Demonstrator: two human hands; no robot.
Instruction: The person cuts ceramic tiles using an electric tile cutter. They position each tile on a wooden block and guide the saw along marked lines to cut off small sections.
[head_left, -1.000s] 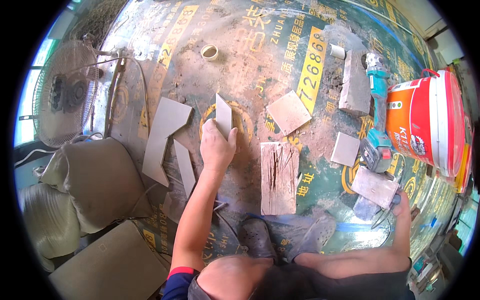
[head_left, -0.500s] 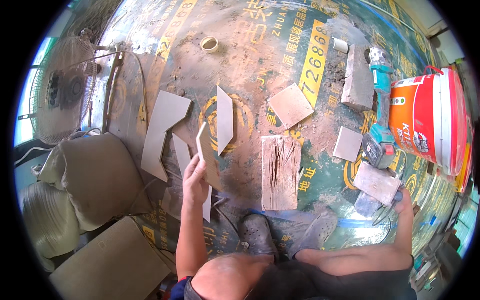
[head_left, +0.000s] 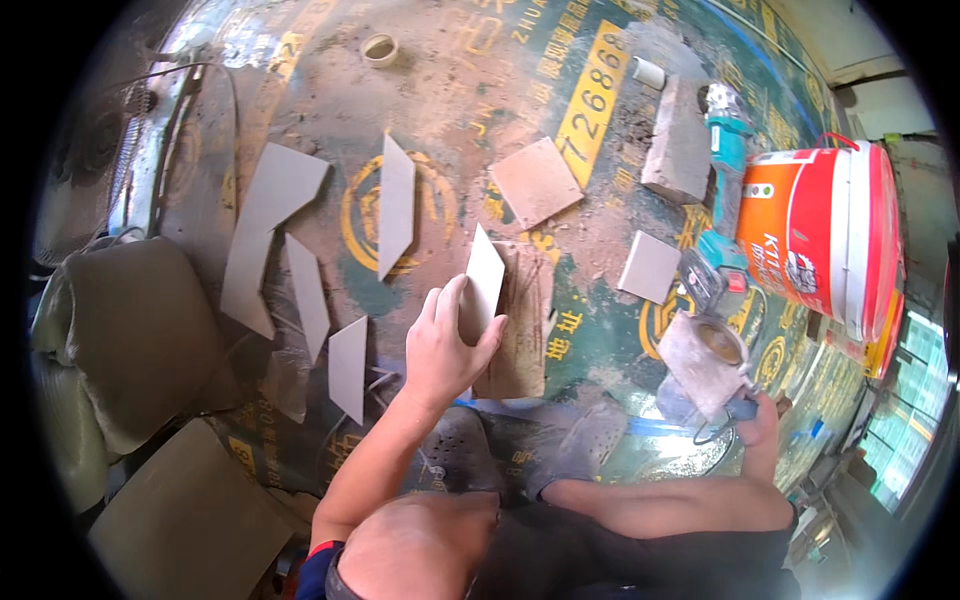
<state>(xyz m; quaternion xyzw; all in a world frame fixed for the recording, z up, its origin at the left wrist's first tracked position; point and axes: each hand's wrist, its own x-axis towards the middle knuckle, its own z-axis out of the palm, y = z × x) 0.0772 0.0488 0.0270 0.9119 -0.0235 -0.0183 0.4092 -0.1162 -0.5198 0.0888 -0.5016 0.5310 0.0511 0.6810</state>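
My left hand (head_left: 445, 345) is closed on a cut tile piece (head_left: 485, 272), light grey with a slanted pointed end, thumb on one side and fingers on the other. It holds the piece over the left part of a scored, dusty slab (head_left: 527, 330); whether they touch I cannot tell. At the right, my right hand (head_left: 762, 422) wraps round the dark blue handle of a dusty corded power tool (head_left: 700, 375), with a flat pale plate and a round part on top. Several cut tile pieces (head_left: 397, 207) lie left of my left hand, including a large notched one (head_left: 268, 225).
A square tile (head_left: 537, 183) lies beyond the slab, and a smaller one (head_left: 650, 266) to its right. A teal angle grinder (head_left: 728, 190) rests between a grey block (head_left: 678, 140) and an orange-red bucket (head_left: 820, 235). A tape roll (head_left: 380, 50) lies far left; a fan and sack (head_left: 140, 330) stand nearer.
My left hand has carried the tile piece rightward from the cut pieces to above the slab. In my right hand the power tool has tilted, showing its round part. The whole view has shifted.
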